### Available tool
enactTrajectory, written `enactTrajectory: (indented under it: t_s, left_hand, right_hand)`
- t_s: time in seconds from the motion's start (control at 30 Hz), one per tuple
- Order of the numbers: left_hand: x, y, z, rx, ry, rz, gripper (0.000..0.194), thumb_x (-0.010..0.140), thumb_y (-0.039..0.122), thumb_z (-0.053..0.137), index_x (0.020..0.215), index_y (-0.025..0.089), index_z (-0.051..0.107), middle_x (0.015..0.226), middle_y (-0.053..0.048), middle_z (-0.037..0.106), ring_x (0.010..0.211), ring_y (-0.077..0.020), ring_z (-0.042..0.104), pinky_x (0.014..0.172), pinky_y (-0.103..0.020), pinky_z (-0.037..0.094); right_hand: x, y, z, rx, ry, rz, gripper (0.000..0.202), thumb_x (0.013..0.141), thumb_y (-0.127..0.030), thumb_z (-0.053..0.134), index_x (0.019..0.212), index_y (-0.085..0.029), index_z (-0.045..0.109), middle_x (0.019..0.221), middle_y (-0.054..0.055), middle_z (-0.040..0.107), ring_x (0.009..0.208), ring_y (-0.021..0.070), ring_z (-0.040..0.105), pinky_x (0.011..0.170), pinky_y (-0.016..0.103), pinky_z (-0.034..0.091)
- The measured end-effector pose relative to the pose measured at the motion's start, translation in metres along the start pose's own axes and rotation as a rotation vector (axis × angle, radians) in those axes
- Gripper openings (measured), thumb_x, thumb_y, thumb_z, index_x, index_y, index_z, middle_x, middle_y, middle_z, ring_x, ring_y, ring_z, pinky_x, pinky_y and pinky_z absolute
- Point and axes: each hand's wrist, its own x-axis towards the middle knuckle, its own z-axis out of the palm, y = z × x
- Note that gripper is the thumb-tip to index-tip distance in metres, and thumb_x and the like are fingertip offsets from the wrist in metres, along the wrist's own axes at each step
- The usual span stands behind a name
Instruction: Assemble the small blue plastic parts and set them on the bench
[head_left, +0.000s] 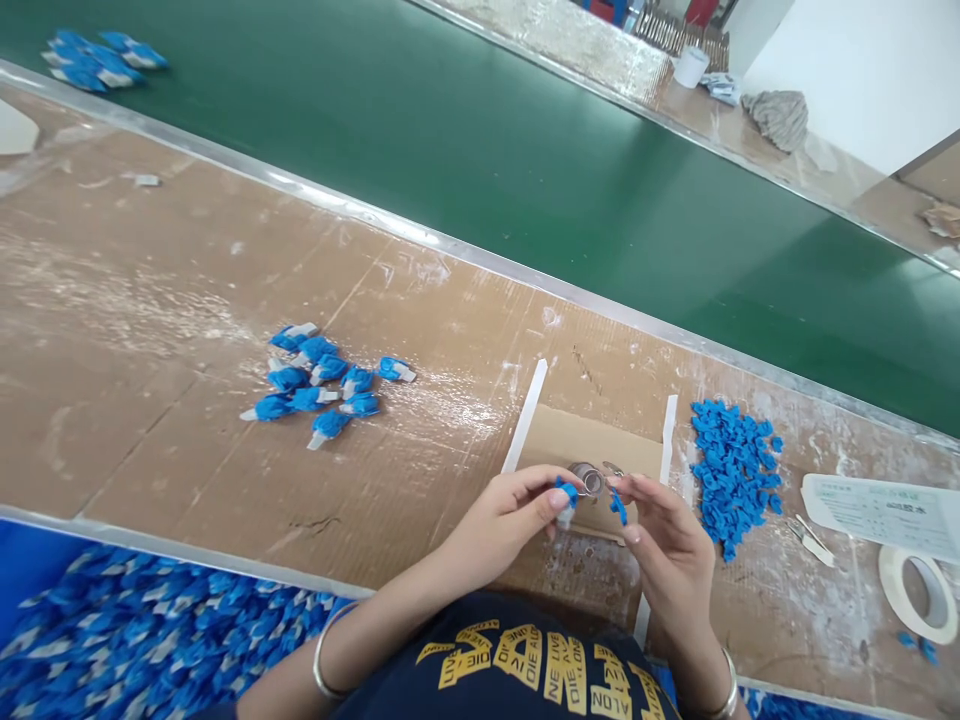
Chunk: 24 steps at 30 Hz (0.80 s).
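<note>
My left hand (525,505) pinches a blue-and-white piece (565,494) between thumb and fingers, just left of a small round container (592,482). On the container's right, my right hand (660,520) holds a small blue piece (618,506) at its fingertips. Both hands are over a cardboard sheet (600,432) edged by white tape strips. A pile of small blue pieces (735,475) lies to the right of my right hand. Several blue-and-white pieces (328,371) are scattered on the table to the left.
Beyond the brown table (187,300) runs a green belt (450,150) with blue-and-white pieces (97,62) at its far left. Many more fill the area below the near edge (172,630). At right are a tape roll (892,580) and a labelled card (877,510).
</note>
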Motion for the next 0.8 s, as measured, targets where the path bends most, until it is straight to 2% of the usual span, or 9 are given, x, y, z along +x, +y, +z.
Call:
enactTrajectory:
  t_s: [0.13,0.3,0.37,0.47,0.57,0.63,0.8]
  left_hand:
    - [0.002,-0.004,0.015,-0.198,-0.120,-0.046,0.049,0.081,0.062,0.072,0.094,0.015,0.074,0.070,0.000,0.061,0.059,-0.0113,0.055,0.059,-0.024,0.047]
    - [0.002,-0.005,0.020,-0.250,-0.121,-0.038,0.053,0.078,0.066,0.074,0.090,0.014,0.074,0.073,-0.001,0.063,0.060,-0.0111,0.056,0.059,-0.023,0.048]
    - [0.002,-0.004,0.020,-0.256,-0.121,-0.037,0.053,0.077,0.066,0.075,0.090,0.015,0.073,0.073,-0.001,0.063,0.059,-0.0110,0.056,0.058,-0.023,0.048]
    - [0.002,-0.004,0.019,-0.262,-0.112,-0.034,0.053,0.077,0.066,0.076,0.090,0.014,0.073,0.071,-0.001,0.062,0.057,-0.0115,0.055,0.057,-0.023,0.047]
    - [0.002,-0.006,0.020,-0.254,-0.074,-0.019,0.057,0.074,0.069,0.076,0.089,0.013,0.073,0.070,-0.001,0.061,0.055,-0.0117,0.053,0.056,-0.025,0.045]
    - [0.002,-0.008,0.022,-0.255,-0.049,-0.009,0.060,0.073,0.071,0.075,0.089,0.013,0.074,0.070,-0.002,0.061,0.055,-0.0120,0.051,0.056,-0.025,0.045]
    - [0.003,-0.020,0.028,-0.316,0.012,0.022,0.063,0.071,0.074,0.074,0.083,0.012,0.073,0.067,-0.002,0.057,0.055,-0.0108,0.046,0.052,-0.022,0.040]
  right_hand:
    - [-0.006,-0.003,0.008,0.236,0.076,0.123,0.031,0.096,-0.032,0.074,0.126,-0.030,0.067,0.113,0.006,0.073,0.105,0.0227,0.070,0.090,0.034,0.060]
    - [-0.006,-0.009,0.013,0.233,0.098,0.098,0.029,0.095,-0.034,0.076,0.123,-0.030,0.070,0.111,0.005,0.073,0.104,0.0203,0.070,0.094,0.029,0.058]
    - [-0.003,-0.012,0.014,0.147,0.082,0.033,0.025,0.096,-0.034,0.074,0.121,-0.030,0.070,0.110,0.004,0.073,0.105,0.0201,0.069,0.093,0.030,0.058]
    - [0.001,-0.014,0.015,-0.096,0.035,-0.128,0.018,0.099,-0.028,0.069,0.116,-0.029,0.072,0.111,0.006,0.072,0.104,0.0236,0.069,0.090,0.039,0.060]
    - [-0.002,-0.012,0.016,-0.368,0.007,-0.342,0.025,0.099,-0.014,0.063,0.120,-0.026,0.070,0.114,0.008,0.071,0.107,0.0257,0.066,0.088,0.043,0.060]
    - [-0.007,-0.008,0.017,-0.517,0.006,-0.459,0.034,0.098,-0.009,0.059,0.128,-0.024,0.066,0.116,0.009,0.070,0.112,0.0277,0.063,0.085,0.044,0.061]
    - [-0.012,0.013,0.010,-0.709,-0.048,-0.667,0.047,0.100,-0.020,0.050,0.147,-0.016,0.051,0.121,0.015,0.067,0.113,0.0350,0.062,0.077,0.049,0.062]
